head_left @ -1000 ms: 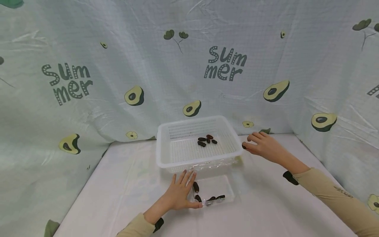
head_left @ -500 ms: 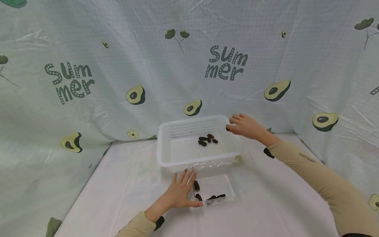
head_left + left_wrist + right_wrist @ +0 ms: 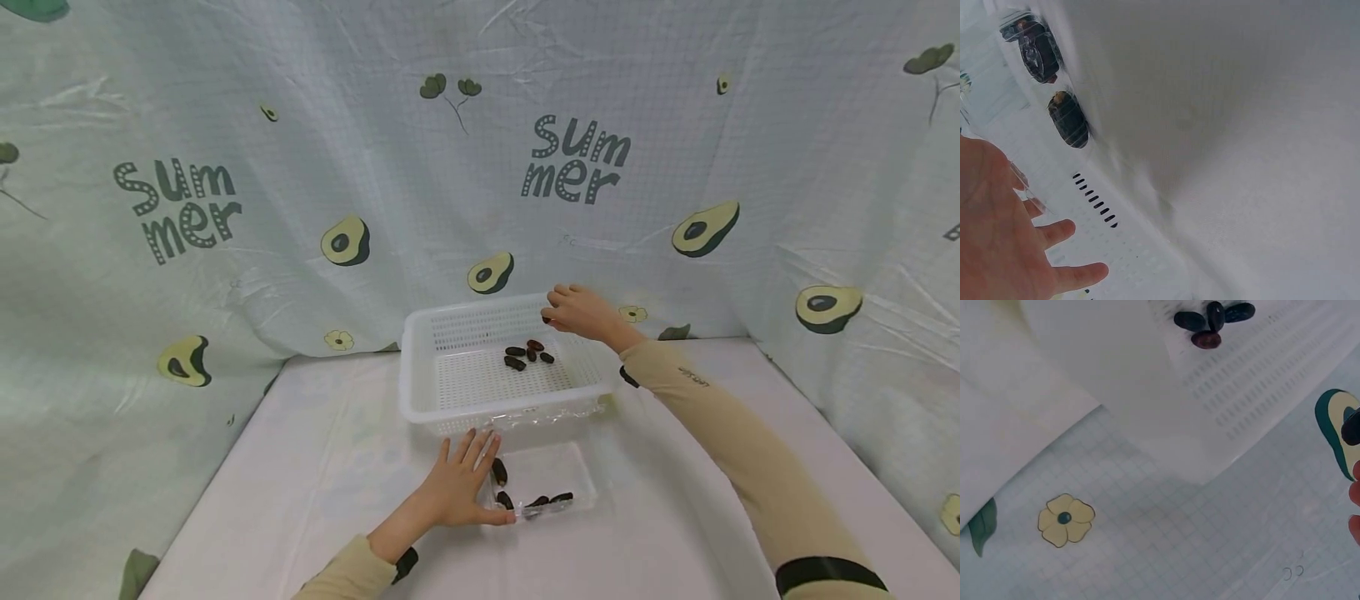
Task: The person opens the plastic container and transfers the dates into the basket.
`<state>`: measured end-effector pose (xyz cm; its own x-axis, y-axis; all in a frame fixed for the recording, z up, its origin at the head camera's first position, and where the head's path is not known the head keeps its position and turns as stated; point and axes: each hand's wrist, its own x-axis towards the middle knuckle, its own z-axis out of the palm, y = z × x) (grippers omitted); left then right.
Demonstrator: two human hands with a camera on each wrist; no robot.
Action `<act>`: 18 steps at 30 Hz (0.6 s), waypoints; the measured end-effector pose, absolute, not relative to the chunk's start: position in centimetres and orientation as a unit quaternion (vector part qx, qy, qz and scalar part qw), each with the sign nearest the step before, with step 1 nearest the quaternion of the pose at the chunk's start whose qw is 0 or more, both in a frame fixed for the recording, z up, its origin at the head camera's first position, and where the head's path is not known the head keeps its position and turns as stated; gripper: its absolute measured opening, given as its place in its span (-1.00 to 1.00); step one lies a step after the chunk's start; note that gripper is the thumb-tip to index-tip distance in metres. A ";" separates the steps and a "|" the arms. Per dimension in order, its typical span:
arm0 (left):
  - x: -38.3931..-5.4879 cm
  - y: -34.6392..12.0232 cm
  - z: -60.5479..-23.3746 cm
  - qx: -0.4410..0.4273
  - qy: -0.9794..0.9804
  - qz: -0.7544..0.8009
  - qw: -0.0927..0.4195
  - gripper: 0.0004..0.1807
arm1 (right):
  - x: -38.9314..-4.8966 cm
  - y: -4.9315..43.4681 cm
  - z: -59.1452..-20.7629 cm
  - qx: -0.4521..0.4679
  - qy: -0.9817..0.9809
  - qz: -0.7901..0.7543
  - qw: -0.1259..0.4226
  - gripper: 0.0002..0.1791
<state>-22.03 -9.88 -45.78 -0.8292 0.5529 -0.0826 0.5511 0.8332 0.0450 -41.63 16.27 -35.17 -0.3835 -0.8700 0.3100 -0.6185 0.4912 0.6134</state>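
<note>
My right hand (image 3: 581,315) is raised over the back right part of a white plastic basket (image 3: 417,417). It pinches a dark date (image 3: 1351,429) at its fingertips, seen at the edge of the right wrist view. Several dark dates (image 3: 515,363) lie on the basket's floor. In front of the basket is a clear plastic box (image 3: 547,468) with several dates (image 3: 499,472) along its left and front sides. My left hand (image 3: 453,493) rests against the box's left side with fingers spread and thumb at the front corner. Its palm shows in the left wrist view.
A pale cloth printed with avocados hangs behind and at both sides, close behind the basket. The white-covered table (image 3: 300,492) stretches out around both containers. A crinkled clear plastic flap (image 3: 543,413) stands between box and basket.
My right hand has moved left and up, from beside the basket's right rim to above its back right part, still holding the date. My left hand stays at the box.
</note>
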 end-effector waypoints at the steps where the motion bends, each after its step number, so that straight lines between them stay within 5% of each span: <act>1: -22.0 -9.9 -45.8 0.289 0.956 0.011 0.046 0.16 | -41.7 16.1 -35.2 0.457 -0.809 -0.209 0.303 -0.91; 18: -22.2 -10.0 -46.0 0.289 0.956 0.016 0.046 0.16 | -44.1 17.8 -36.6 0.457 -0.776 -0.333 0.281 -0.89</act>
<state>-22.15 -10.02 -45.99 -0.8291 0.5535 -0.0791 0.5506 0.8329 0.0565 -44.14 17.77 -36.59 -0.4252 -0.8955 0.1316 -0.5213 0.3612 0.7732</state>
